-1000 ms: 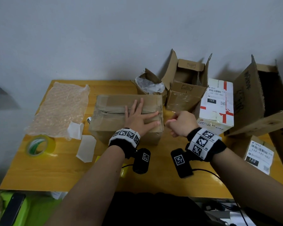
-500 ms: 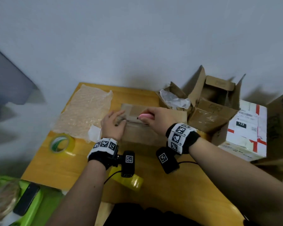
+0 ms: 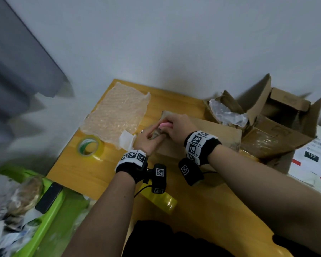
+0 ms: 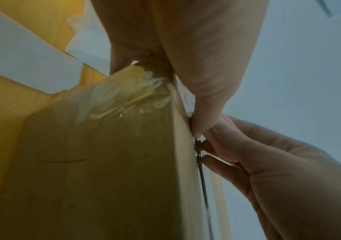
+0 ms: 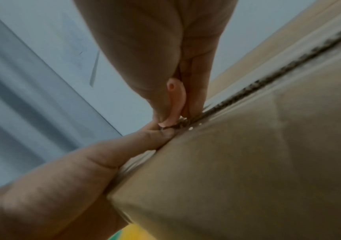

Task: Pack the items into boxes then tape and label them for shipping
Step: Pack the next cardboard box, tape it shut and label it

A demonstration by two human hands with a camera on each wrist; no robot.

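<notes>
Grey wall behind, yellow worktop (image 3: 78, 175) below; I'm looking down at both hands on the closed cardboard box (image 3: 208, 134) at worktop centre. Left hand (image 3: 148, 140) sits at the box's 9 o'clock end, fingers curled over the top edge, grip holding the box steady. Right hand (image 3: 176, 127) is just beside it, touching, grip narrow and pinched on a small pink cutter (image 3: 166, 124) w/ its tip at the top seam.

Step in hand, I judge: slitting or trimming tape at the seam end, so the taping/opening stage, not labelling yet. Next move prob. calls for drawing the cutter along the seam toward 3 o'clock while the left hand pins the box; can't tell blade depth.

Tape roll (image 3: 90, 146) lies at 9 o'clock, near the bubble wrap (image 3: 117, 110) at 10–11. Open boxes (image 3: 278, 119) at 2 o'clock, a labelled white parcel (image 3: 311, 162) at 3.

Head view gives layout but hides the tip. Right wrist view shows the cutter (image 5: 174, 105) meeting the dark seam line (image 5: 268, 78) right at the left fingertips (image 5: 155, 134). Left wrist view shows wrinkled clear tape (image 4: 124, 97) on the box's end face, unseen elsewhere.
</notes>
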